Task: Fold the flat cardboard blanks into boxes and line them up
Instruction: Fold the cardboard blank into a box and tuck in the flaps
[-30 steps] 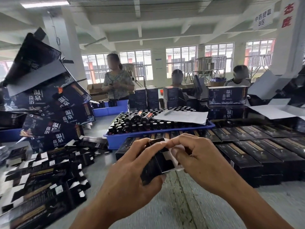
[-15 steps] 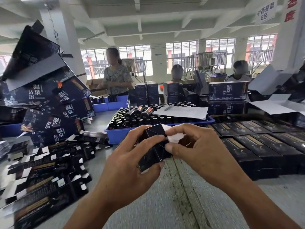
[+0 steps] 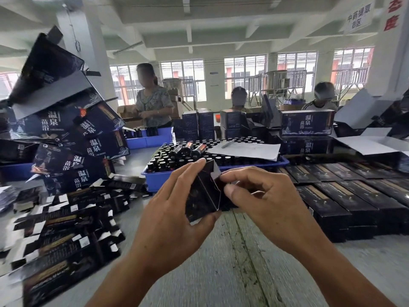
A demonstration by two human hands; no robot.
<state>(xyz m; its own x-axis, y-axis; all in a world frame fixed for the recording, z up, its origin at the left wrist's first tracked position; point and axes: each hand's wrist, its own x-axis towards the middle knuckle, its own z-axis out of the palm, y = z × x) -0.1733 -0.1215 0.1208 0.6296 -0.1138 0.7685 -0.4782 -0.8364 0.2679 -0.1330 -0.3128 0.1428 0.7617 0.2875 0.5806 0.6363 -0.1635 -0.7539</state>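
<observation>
The small black cardboard box is held above the grey tabletop, half formed. The left hand grasps its body, fingers over the top and thumb underneath. The right hand pinches the end flap between thumb and forefinger.

The likely fault is a flap creased off its score line or tucked crooked, if the right hand pushes before the body is squared. Too tight a hold by the left hand could also dent the thin walls.

One box is in hand. The flat black cardboard blanks lie in a loose overlapping heap to the left, too many to count. The finished black boxes stand in rows on the right, at least ten showing. Two blue plastic trays hold dark bottles, and three other people are at work behind.
</observation>
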